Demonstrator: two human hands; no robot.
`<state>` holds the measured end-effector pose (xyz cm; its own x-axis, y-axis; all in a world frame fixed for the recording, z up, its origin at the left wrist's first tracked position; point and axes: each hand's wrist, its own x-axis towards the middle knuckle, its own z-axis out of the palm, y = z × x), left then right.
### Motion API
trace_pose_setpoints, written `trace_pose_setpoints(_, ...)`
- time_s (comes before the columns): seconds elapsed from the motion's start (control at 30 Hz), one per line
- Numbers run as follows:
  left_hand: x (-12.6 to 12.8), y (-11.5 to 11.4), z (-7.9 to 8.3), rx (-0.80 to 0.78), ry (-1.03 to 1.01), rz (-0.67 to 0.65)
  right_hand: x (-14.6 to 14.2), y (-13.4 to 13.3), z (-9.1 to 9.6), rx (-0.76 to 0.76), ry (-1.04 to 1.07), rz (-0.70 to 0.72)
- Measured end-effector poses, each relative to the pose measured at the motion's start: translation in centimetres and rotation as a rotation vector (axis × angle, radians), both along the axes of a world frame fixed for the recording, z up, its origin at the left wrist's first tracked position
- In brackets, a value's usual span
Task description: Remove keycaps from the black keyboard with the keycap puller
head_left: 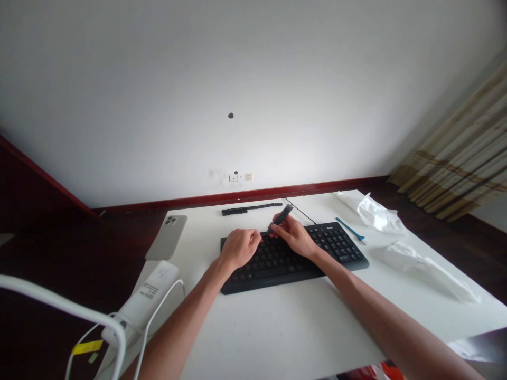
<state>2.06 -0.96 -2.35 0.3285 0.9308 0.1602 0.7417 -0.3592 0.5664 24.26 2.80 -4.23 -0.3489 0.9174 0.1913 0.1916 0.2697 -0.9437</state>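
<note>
A black keyboard (273,272) lies on the white table with its cable leading off the far side. Over its upper rows, my right hand (295,236) grips a dark, pen-like tool (282,215); the wider end points up and away, and the lower end is down near the keys. My left hand (240,247) is closed beside it, fingertips curled together close to the tool's lower end. Whatever those left fingers hold, if anything, is hidden. Behind the keyboard, several loose black keycaps (235,211) are lined up in rows.
A blue stick-like brush (350,229) lies right of the keyboard, near two crumpled clear plastic bags (376,214). On the left are a phone (168,240), a white power bank (148,293) and a white cable (152,322). The white table (253,327) stands near a wall.
</note>
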Motion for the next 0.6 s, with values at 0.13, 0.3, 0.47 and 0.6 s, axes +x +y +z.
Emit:
trace_pose_setpoints(0.13, -0.1, 0.0, -0.1, 0.004, -0.005, -0.005, 0.0, 0.0, 0.1, -0.017, -0.020, 0.013)
trace_pose_setpoints(0.3, -0.1, 0.1, -0.1, 0.033, 0.025, 0.028, 0.0, -0.3, 0.4, -0.022, -0.071, 0.028)
trace_pose_setpoints(0.47, -0.1, 0.2, 0.0, 0.049, 0.032, 0.113, -0.3, -1.2, 1.5, 0.094, -0.193, 0.037)
trace_pose_setpoints(0.6, -0.2, 0.3, -0.2, 0.029, 0.044, 0.079, -1.1, -2.1, 2.8, 0.209, -0.324, 0.039)
